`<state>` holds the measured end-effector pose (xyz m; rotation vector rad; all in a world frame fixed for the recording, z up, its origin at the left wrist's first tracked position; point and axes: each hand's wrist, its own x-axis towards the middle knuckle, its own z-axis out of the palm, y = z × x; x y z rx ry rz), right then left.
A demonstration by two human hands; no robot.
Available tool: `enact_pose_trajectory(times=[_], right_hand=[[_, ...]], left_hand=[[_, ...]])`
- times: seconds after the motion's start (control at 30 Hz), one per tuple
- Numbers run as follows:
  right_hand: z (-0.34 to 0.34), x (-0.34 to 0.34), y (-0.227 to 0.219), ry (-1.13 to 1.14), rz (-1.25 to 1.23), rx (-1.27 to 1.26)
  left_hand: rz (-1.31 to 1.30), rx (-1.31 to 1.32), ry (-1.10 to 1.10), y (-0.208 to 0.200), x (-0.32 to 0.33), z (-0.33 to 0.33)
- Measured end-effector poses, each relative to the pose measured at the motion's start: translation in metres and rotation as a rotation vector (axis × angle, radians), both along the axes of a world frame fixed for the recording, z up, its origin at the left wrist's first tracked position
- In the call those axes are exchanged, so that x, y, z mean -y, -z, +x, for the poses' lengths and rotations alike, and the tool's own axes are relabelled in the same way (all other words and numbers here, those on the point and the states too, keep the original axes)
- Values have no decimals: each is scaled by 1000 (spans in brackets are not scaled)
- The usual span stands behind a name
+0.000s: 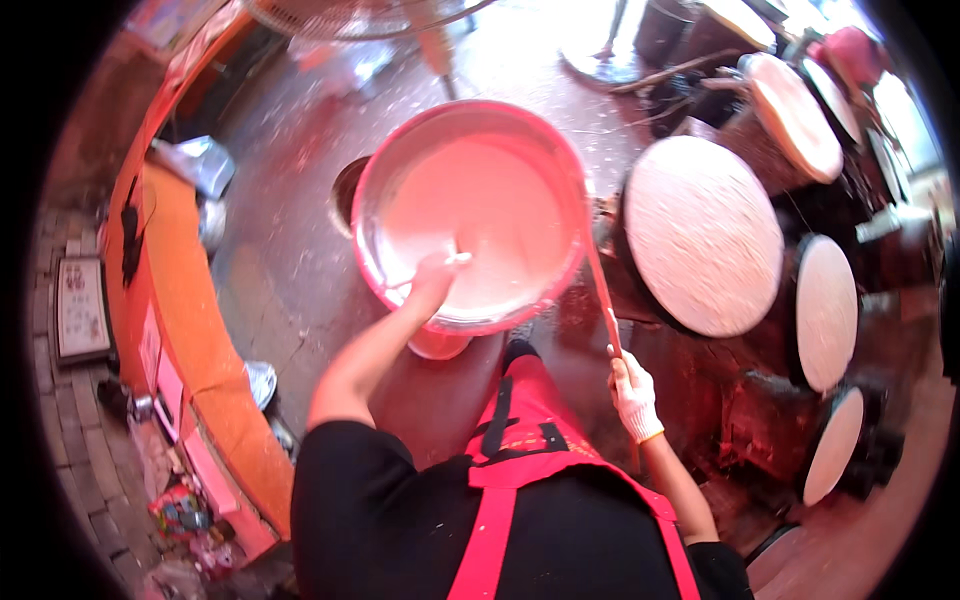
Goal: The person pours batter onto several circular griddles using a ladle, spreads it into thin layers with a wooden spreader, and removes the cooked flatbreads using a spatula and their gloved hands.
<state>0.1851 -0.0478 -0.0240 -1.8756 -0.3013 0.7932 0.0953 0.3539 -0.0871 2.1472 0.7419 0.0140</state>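
A wide pink tub (577, 160) in front of me holds pale pinkish liquid (480, 200). My left hand (433, 277) reaches over its near left side, just above the liquid. Its fingers look closed around something small, with a whitish tip showing; I cannot make out what it is. My right hand (633, 390), in a white knit glove with a yellow cuff, grips a long thin reddish stick (604, 295). The stick slants up along the tub's right side, its upper end close to the rim.
Several drum-like rounds with pale tops, one a large oval (705, 235), crowd the right side. A smaller pink container (440, 345) shows under the tub's near edge. Along the left runs an orange bench (190, 290) with a clear plastic bag (205, 165). A fan (360, 15) stands at the far edge.
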Motion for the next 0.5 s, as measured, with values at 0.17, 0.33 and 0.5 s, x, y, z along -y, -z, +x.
enact_pose_trajectory(times=[0.17, 0.33, 0.5], right_hand=[[56, -133, 3, -382, 70, 696], [83, -218, 64, -518, -251, 624], [88, -189, 82, -633, -432, 545]], left_hand=[[885, -43, 552, 21, -77, 11], [-416, -140, -596, 111, -3, 48], [-2044, 387, -1128, 78, 35, 119]])
